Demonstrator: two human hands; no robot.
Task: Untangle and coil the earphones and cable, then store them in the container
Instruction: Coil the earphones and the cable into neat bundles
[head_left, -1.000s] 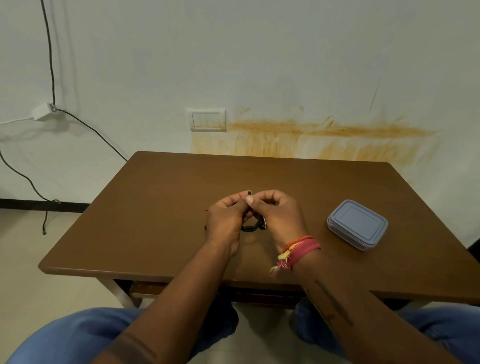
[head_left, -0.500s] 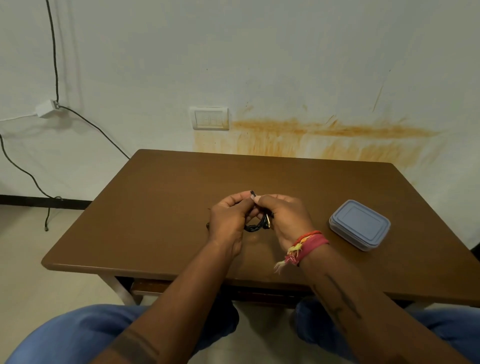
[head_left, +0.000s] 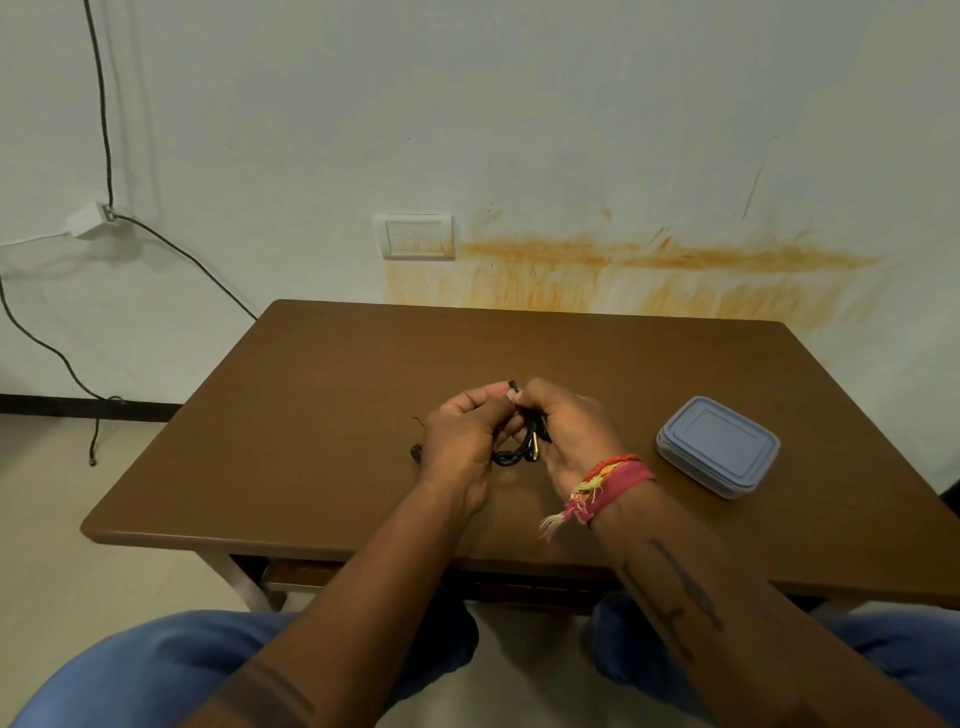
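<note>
Both hands meet over the middle of the brown table (head_left: 322, 415). My left hand (head_left: 460, 441) and my right hand (head_left: 574, 434) each pinch a bundle of black earphone cable (head_left: 511, 454), whose loops hang between the palms. A black cable tip (head_left: 512, 385) sticks up above the fingertips. A small dark piece (head_left: 415, 451) shows just left of my left hand; I cannot tell what it is. The blue-grey container (head_left: 718, 444) sits to the right of my right hand with its lid on.
The table's front edge runs just under my wrists. A white wall stands behind the table, carrying a switch plate (head_left: 418, 236) and black wires (head_left: 171, 244) at the left. My knees in blue trousers show below the table.
My hands have stayed together on the cable with only slight finger movement. The bundle hangs in about the same place.
</note>
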